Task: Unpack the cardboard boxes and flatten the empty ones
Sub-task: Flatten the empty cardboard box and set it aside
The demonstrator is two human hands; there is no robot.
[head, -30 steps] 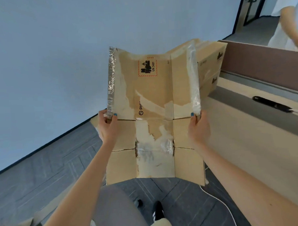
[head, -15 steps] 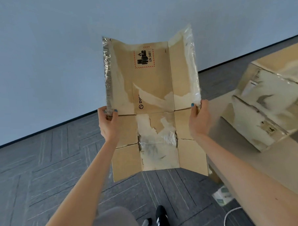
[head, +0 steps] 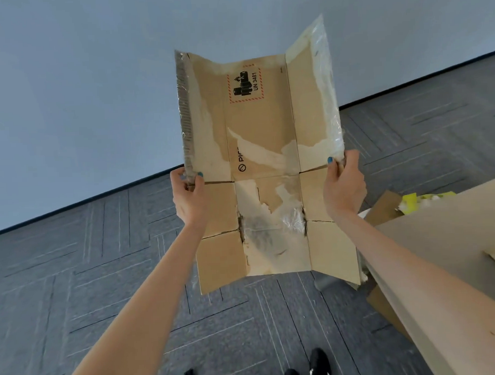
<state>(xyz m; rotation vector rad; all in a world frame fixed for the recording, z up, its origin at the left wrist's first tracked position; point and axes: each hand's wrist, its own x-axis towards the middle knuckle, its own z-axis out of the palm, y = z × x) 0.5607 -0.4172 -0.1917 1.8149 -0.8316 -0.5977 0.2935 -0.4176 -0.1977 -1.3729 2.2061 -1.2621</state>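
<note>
Head view: an opened-out cardboard box (head: pixel 263 147) is held upright in the middle of the picture, in front of a pale wall (head: pixel 80 81) and above grey carpet (head: pixel 74 280). It is taken at both long edges, about halfway up. The left hand (head: pixel 188 199) is clamped on the edge at 9 o'clock of the sheet, thumb on the near face and fingers curled round behind. The right hand (head: pixel 344 188) is clamped the same way at 3 o'clock. The side panels are angled toward the camera, so the sheet is not yet fully flat.

Clear tape (head: pixel 328 93) is seen along both upper edges and over the torn lower centre. A battery hazard label (head: pixel 246 84) is printed toward 12 o'clock of the middle panel.

The board is judged light and stiff within each panel, yet hinged at every crease — it will fold readily there and flop if held by one corner. The taped strips are likely slick, and the torn facing is weak. Bare board beside a crease is judged the surer hold.

A table edge (head: pixel 455 235) lies at 4 o'clock, with more cardboard scraps (head: pixel 383 209) just beyond it.
</note>
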